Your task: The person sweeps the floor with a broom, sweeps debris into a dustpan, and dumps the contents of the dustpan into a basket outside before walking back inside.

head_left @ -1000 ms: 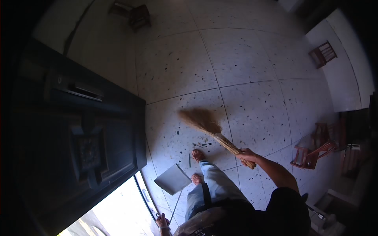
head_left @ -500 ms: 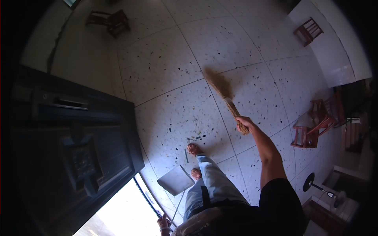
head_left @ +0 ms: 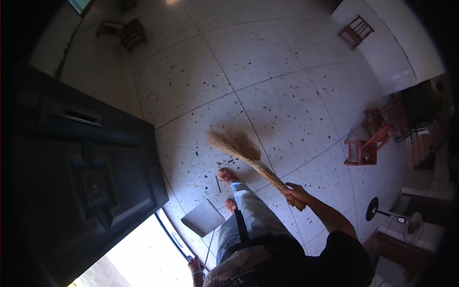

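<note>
My right hand is closed round the bound handle of a straw broom. The broom slants up to the left, its bristles fanned over the speckled floor in front of my feet. Low in the view, my left hand is closed at the upper end of the long thin handle of a dustpan; its fingers show only partly. The grey pan rests beside my feet, on their left. Thin green strips and small dark green scraps lie by my forward foot.
A dark panelled door stands at the left, with a bright doorway below it. Reddish wooden chairs are at the right, another chair at the far right and more wooden seating at the far left. A fan stands lower right.
My right hand has drawn the broom back towards me, and its bristles have swung down and left, close to my feet. The dustpan stays beside my feet. The whole view has shifted slightly.
</note>
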Action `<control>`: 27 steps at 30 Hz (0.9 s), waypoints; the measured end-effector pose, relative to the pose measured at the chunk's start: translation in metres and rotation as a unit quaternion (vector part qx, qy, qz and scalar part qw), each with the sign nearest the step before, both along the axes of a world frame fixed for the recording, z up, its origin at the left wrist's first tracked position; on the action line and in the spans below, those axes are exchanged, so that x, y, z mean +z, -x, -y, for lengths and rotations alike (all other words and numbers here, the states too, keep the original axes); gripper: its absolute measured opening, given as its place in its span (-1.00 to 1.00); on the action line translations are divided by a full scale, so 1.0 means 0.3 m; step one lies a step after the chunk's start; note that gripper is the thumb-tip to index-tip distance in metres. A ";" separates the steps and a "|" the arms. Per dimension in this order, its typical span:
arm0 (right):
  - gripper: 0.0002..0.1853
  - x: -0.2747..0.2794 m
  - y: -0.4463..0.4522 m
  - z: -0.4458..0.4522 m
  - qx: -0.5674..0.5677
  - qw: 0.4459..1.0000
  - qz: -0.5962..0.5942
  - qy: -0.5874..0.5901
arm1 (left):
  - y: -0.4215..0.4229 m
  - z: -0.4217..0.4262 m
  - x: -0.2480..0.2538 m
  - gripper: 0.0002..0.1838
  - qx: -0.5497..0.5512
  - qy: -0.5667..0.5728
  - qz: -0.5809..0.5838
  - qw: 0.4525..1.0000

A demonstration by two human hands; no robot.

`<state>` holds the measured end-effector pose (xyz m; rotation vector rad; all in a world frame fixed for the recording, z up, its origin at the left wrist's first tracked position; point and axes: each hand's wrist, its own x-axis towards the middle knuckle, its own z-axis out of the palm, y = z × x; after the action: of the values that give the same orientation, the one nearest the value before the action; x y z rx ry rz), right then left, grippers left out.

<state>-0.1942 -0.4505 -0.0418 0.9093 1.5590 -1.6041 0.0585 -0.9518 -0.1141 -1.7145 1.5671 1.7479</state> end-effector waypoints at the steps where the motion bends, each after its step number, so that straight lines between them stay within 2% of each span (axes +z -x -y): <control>1: -0.70 -0.002 -0.036 -0.031 -0.014 1.000 -0.005 0.009 | -0.017 0.006 -0.003 -0.64 -0.009 0.005 0.002 1.000; 4: -0.71 -0.034 -0.127 -0.103 -0.052 0.997 -0.025 0.043 | -0.089 0.053 -0.052 -0.65 -0.022 0.020 0.010 0.999; 7: -0.76 -0.214 -0.143 -0.176 -0.139 0.985 -0.046 0.090 | -0.165 0.075 -0.081 -0.67 -0.036 0.024 0.005 0.999; 9: -0.70 -0.390 -0.098 -0.231 -0.240 0.951 0.048 0.190 | -0.187 0.066 -0.061 -0.68 -0.034 0.017 -0.018 0.999; 12: -0.63 -0.588 -0.061 -0.197 -0.328 0.894 0.140 0.273 | -0.241 0.069 -0.079 -0.70 -0.042 0.000 -0.036 0.998; 13: -0.61 -0.640 -0.091 -0.141 -0.259 0.935 0.115 0.214 | -0.253 0.074 -0.069 -0.70 -0.043 -0.007 -0.034 0.998; 15: -0.70 -0.661 -0.177 -0.008 -0.263 0.942 0.099 0.183 | -0.292 0.093 -0.099 -0.71 -0.035 -0.008 -0.016 0.999; 16: -0.75 -0.655 -0.226 0.038 -0.259 0.936 0.113 0.210 | -0.303 0.093 -0.109 -0.71 -0.043 -0.008 -0.009 0.999; 17: -0.77 -0.568 -0.277 0.095 -0.193 0.968 0.066 0.145 | -0.309 0.080 -0.112 -0.71 -0.050 -0.009 -0.003 0.999; 18: -0.76 -0.508 -0.317 0.128 -0.143 0.979 0.069 0.128 | -0.314 0.068 -0.117 -0.71 -0.065 0.027 -0.004 0.998; 19: -0.73 -0.477 -0.358 0.132 -0.141 0.973 0.075 0.165 | -0.279 0.026 -0.047 -0.69 -0.094 0.055 0.032 0.994; 21: -0.70 -0.447 -0.398 0.090 -0.179 0.922 0.147 0.312 | -0.272 0.014 -0.038 -0.69 -0.099 0.068 0.066 0.991; 23: -0.68 -0.369 -0.436 0.012 -0.166 0.906 0.135 0.365 | -0.293 0.014 -0.051 -0.69 -0.097 0.069 0.087 0.989; 27: -0.71 -0.206 -0.573 -0.089 -0.193 0.913 0.097 0.347 | -0.332 0.012 -0.066 -0.68 -0.091 0.064 0.117 0.987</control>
<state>-0.0224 -0.4237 -0.1036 0.9538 0.5928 -2.0659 0.1582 -0.9555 -0.1338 -1.6998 1.6989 1.3349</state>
